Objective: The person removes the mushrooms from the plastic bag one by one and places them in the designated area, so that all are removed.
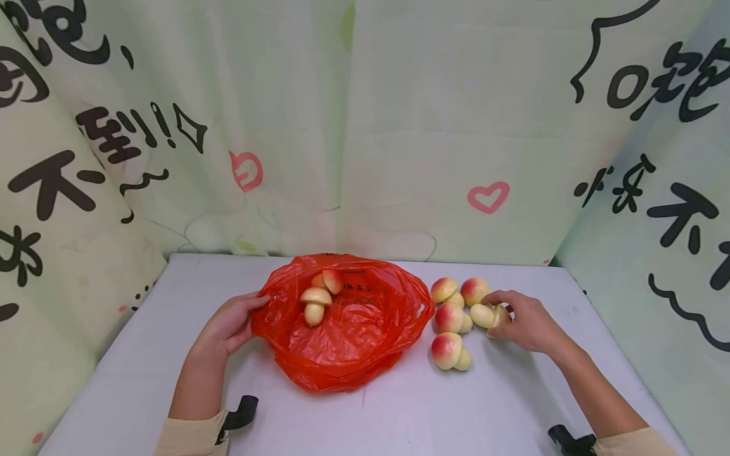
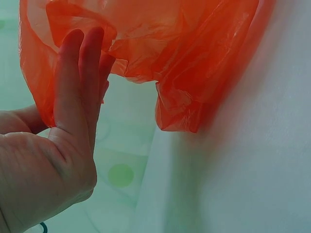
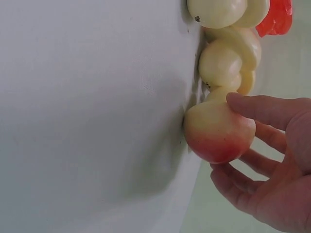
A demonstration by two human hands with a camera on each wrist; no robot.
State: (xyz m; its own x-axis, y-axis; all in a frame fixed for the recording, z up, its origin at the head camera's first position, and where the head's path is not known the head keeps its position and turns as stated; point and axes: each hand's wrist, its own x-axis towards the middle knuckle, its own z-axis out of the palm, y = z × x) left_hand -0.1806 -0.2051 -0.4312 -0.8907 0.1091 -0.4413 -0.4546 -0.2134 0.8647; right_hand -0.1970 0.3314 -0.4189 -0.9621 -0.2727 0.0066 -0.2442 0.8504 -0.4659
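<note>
A red plastic bag (image 1: 342, 367) lies on the table with its mouth spread open. My left hand (image 1: 230, 322) holds the bag's left rim, the film between thumb and straightened fingers (image 2: 73, 92). Inside the bag are a tan toy mushroom (image 1: 314, 297) and another with a reddish cap (image 1: 332, 282). Right of the bag, my right hand (image 1: 526, 320) grips a pale toy mushroom with a red-tinged cap (image 3: 218, 133), thumb on one side and fingertips on the other. Its stem (image 1: 482, 315) points toward the bag, and the cap is mostly hidden by the hand in the head view.
Several more red-and-cream toy mushrooms (image 1: 447, 350) sit in a cluster between the bag and my right hand. The white table (image 1: 319, 424) is bordered at the back and sides by a pale green curtain (image 1: 399, 126) with black characters and pink hearts.
</note>
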